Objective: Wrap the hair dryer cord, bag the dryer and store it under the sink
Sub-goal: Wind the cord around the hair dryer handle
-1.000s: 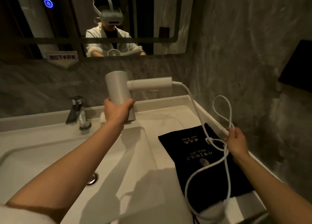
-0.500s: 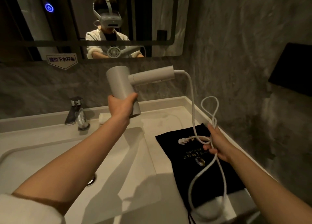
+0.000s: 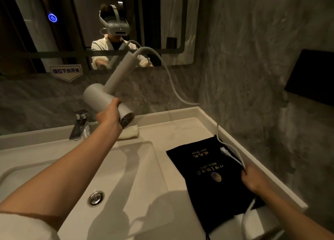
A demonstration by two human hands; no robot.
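Observation:
My left hand (image 3: 108,117) grips the barrel of a white hair dryer (image 3: 101,97) held above the counter, its handle tilted up and to the right toward the mirror. A white cord (image 3: 173,88) leaves the handle's end, arcs down to the right and runs along the counter's right edge. My right hand (image 3: 253,179) is closed on that cord, low over a flat black drawstring bag (image 3: 204,176) with gold lettering. More cord trails below my right wrist toward the front edge.
A white basin (image 3: 126,167) with a chrome drain (image 3: 96,197) fills the counter's left. A chrome faucet (image 3: 79,125) stands at the back, a folded white cloth (image 3: 129,134) beside it. Grey stone walls close in behind and on the right; a mirror (image 3: 162,23) hangs above.
The dryer turned in my left hand: its handle swung from pointing right to pointing up and right. My right hand dropped with the cord from above the bag onto it, and the raised loop is gone.

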